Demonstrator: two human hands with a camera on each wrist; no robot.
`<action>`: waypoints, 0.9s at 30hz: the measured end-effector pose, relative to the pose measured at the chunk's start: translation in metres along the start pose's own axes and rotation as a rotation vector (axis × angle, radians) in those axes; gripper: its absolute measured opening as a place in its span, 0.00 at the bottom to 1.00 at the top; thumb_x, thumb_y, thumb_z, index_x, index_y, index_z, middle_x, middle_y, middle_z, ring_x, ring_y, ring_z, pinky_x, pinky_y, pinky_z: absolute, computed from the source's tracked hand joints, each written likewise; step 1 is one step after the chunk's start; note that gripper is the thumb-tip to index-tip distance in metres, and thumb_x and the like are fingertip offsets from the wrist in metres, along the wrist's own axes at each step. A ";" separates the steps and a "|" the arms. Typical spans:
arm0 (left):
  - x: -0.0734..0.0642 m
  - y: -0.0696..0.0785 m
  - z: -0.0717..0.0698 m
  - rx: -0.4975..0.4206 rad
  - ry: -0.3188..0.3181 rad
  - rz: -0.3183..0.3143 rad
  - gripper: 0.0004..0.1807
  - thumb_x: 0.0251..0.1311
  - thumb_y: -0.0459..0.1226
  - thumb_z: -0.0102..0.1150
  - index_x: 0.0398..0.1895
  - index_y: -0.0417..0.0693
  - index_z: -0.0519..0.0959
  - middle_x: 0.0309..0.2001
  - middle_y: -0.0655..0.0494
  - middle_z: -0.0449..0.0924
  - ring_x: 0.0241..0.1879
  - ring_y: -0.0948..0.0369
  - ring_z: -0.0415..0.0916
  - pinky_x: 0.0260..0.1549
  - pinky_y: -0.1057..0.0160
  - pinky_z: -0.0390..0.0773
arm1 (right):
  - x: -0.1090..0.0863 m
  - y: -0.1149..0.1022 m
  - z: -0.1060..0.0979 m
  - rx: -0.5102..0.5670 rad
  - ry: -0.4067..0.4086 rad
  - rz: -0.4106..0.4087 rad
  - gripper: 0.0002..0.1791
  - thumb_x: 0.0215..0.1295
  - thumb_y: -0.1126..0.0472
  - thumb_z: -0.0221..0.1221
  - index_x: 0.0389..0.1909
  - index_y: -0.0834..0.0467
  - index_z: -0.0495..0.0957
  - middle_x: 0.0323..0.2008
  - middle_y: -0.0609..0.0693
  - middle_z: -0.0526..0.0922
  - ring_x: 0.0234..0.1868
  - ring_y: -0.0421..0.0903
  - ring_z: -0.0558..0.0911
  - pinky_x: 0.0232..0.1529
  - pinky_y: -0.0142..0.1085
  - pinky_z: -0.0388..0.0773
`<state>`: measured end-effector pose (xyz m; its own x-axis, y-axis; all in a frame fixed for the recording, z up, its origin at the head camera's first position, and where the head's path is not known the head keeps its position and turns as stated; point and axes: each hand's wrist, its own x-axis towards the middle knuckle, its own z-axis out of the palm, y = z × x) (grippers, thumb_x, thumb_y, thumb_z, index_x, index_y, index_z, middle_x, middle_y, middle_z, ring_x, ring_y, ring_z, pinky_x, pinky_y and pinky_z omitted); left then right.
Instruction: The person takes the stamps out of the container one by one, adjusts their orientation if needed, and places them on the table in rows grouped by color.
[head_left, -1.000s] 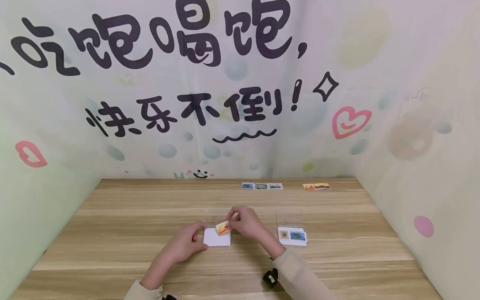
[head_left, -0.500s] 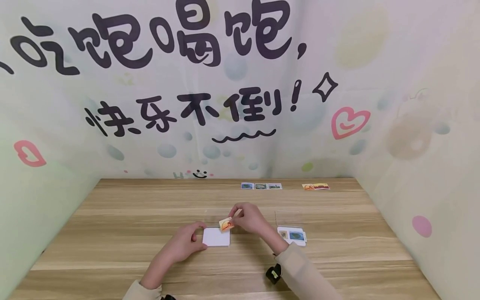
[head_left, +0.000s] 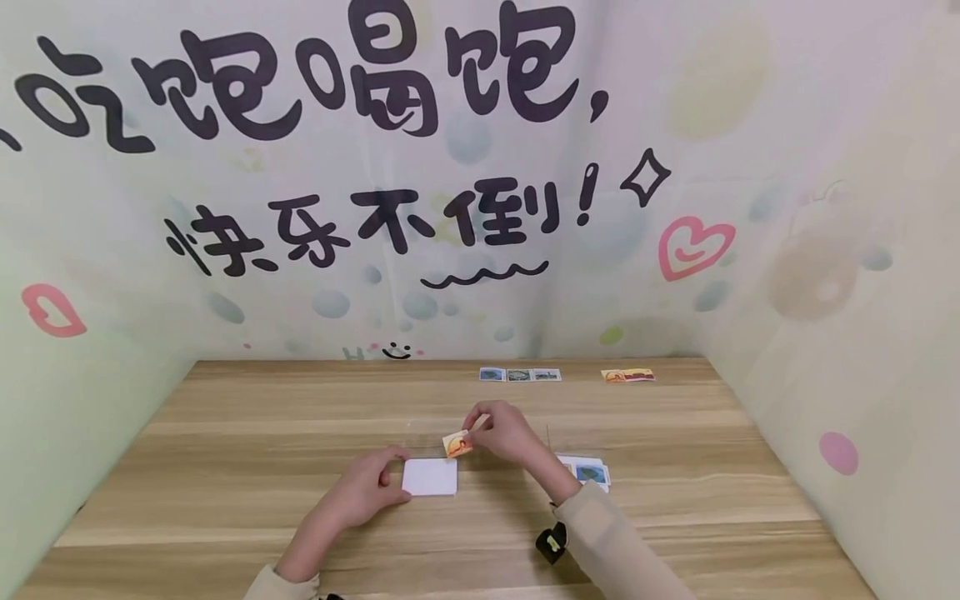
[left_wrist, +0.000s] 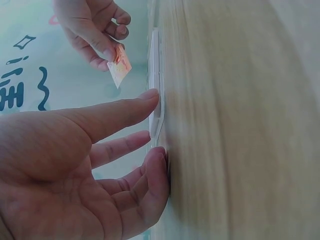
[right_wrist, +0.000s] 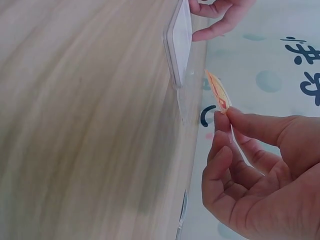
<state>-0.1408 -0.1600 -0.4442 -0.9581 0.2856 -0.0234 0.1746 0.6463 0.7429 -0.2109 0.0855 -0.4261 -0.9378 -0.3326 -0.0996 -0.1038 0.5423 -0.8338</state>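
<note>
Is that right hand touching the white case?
No: the right hand pinches an orange picture card, well clear of the white case.

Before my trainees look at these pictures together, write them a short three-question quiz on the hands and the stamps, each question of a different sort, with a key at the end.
1. Multiple choice: what does the right hand pinch?
A) a blue stamp
B) an orange stamp
C) a clear lid
2. True or false: the left hand is touching the white case.
3. Count: in the head view, how many stamps make up the left row at the back of the table?

Key:
1. B, held up by one end.
2. True; its thumb meets the case's edge.
3. Three.
</note>
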 end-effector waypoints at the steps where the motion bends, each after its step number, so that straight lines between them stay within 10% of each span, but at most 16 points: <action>1: 0.000 0.000 0.000 -0.002 0.000 0.002 0.26 0.55 0.32 0.78 0.57 0.37 0.80 0.25 0.57 0.66 0.23 0.63 0.61 0.23 0.67 0.61 | 0.000 0.000 0.000 0.003 0.001 0.001 0.02 0.67 0.69 0.67 0.37 0.62 0.83 0.30 0.51 0.84 0.27 0.43 0.77 0.26 0.31 0.71; 27: 0.001 -0.011 -0.004 -0.114 -0.039 0.044 0.25 0.54 0.28 0.77 0.56 0.34 0.79 0.26 0.56 0.69 0.24 0.63 0.64 0.25 0.67 0.65 | 0.003 0.005 -0.019 -0.008 0.032 0.036 0.02 0.67 0.70 0.68 0.37 0.63 0.84 0.29 0.52 0.85 0.25 0.47 0.79 0.25 0.31 0.75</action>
<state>-0.1447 -0.1699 -0.4497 -0.9400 0.3409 -0.0138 0.1869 0.5484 0.8151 -0.2209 0.1021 -0.4205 -0.9511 -0.2877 -0.1120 -0.0721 0.5598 -0.8255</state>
